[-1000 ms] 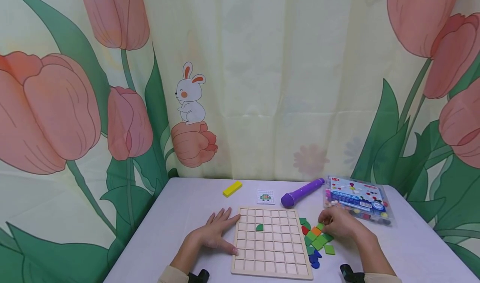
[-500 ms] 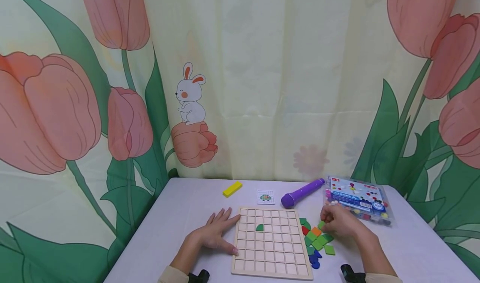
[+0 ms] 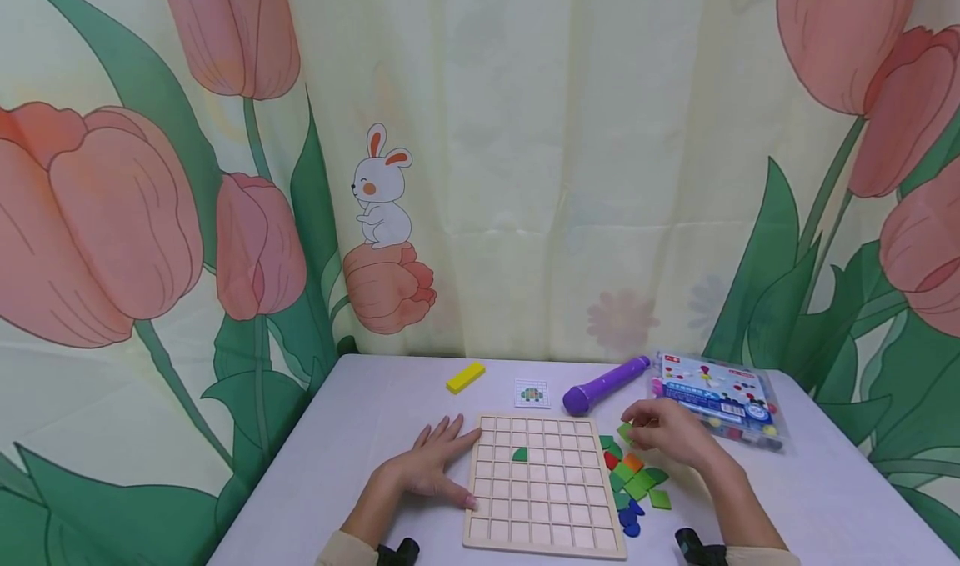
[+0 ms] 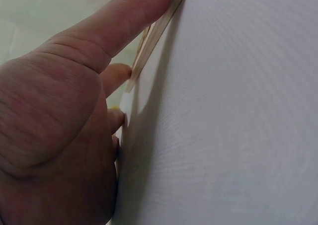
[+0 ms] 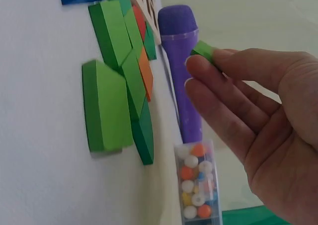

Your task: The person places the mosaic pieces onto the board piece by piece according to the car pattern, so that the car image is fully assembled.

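Note:
My left hand (image 3: 435, 466) lies spread at the left edge of the wooden grid board (image 3: 542, 541), thumb and fingertips touching its rim. One green quarter-round tile (image 3: 521, 454) sits in a cell in the board's upper part. Between thumb and fingertips my right hand (image 3: 671, 437) pinches a light green tile (image 5: 202, 49), held up over the loose pieces right of the board. Those pieces include light green tiles (image 5: 112, 108), an orange tile (image 3: 633, 463), a red tile (image 3: 611, 461) and blue tiles (image 3: 632, 529).
Behind the board lie a yellow block (image 3: 466, 378), a small card with a coloured pattern (image 3: 532, 394) and a purple microphone (image 3: 600, 388). A clear plastic box of beads (image 3: 716, 398) stands at the back right. A tulip-printed curtain (image 3: 510, 216) hangs behind the table.
My right hand has lifted a light green tile from the far side of the pile and moved slightly left and away. The left hand stays on the board's edge.

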A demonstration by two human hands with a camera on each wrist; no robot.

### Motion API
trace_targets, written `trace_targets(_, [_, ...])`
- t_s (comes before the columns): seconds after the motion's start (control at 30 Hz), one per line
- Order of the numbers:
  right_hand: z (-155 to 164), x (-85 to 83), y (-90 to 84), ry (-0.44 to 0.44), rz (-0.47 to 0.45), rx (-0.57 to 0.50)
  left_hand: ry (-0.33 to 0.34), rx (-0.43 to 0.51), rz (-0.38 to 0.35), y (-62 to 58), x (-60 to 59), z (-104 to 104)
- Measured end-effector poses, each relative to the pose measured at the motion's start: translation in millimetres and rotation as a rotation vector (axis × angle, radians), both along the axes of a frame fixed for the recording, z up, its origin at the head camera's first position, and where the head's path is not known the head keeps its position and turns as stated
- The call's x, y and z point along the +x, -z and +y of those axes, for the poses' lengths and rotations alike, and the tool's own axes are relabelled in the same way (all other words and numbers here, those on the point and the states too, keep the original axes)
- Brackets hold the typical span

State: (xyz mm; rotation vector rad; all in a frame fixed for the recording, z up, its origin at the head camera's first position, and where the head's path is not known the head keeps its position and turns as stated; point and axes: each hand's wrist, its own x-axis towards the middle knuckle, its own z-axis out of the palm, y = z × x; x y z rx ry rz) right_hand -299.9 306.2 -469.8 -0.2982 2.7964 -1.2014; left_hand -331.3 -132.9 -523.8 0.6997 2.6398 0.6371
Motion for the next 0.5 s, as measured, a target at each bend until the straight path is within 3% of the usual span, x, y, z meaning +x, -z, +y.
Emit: trace_targets(0.5, [-28, -5.5, 6.2, -0.031, 0.077, -0.116, 0.004, -0.003, 0.013, -1.9, 2.5, 1])
